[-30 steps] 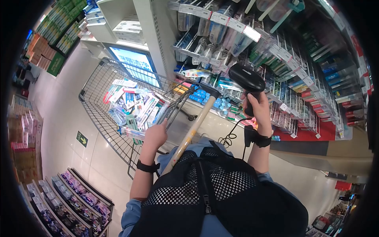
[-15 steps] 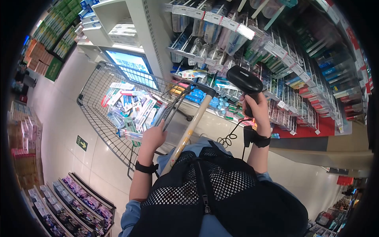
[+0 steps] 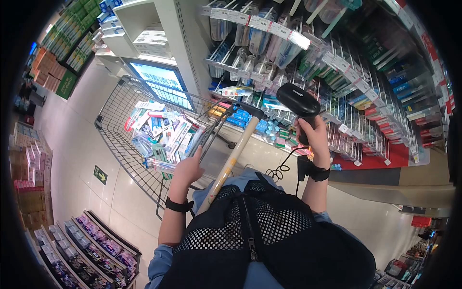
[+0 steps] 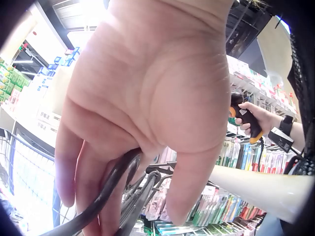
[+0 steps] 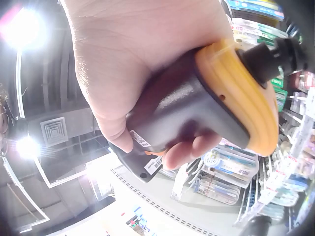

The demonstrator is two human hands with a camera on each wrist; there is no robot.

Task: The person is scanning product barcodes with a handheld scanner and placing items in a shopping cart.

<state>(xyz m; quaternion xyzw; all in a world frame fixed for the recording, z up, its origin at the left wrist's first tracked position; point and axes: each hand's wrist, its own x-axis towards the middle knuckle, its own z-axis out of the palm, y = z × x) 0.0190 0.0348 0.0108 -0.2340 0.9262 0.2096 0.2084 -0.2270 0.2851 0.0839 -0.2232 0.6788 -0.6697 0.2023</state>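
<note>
My right hand (image 3: 315, 137) grips a black barcode scanner (image 3: 298, 98) by its handle, with the head pointing up towards the shelf. In the right wrist view, fingers and thumb wrap the dark grip above its orange base (image 5: 241, 96). A black cable hangs from the scanner. My left hand (image 3: 188, 166) lies at the near side of a shopping cart (image 3: 99, 119), palm down over a dark metal bar (image 4: 106, 189), its fingers stretched out. A heap of packaged toothbrushes and similar goods (image 3: 163, 130) fills part of the basket.
The cart's cream handle (image 3: 233, 156) runs in front of my body. Hooked shelves of packaged toothbrushes (image 3: 337, 72) rise ahead and right, with a lit screen (image 3: 161, 82) beyond the cart. A low display rack (image 3: 96, 245) stands at lower left.
The head view has turned slightly, so the shelves sit a little further left. Both hands stay nearly where they were, the right still holding the scanner.
</note>
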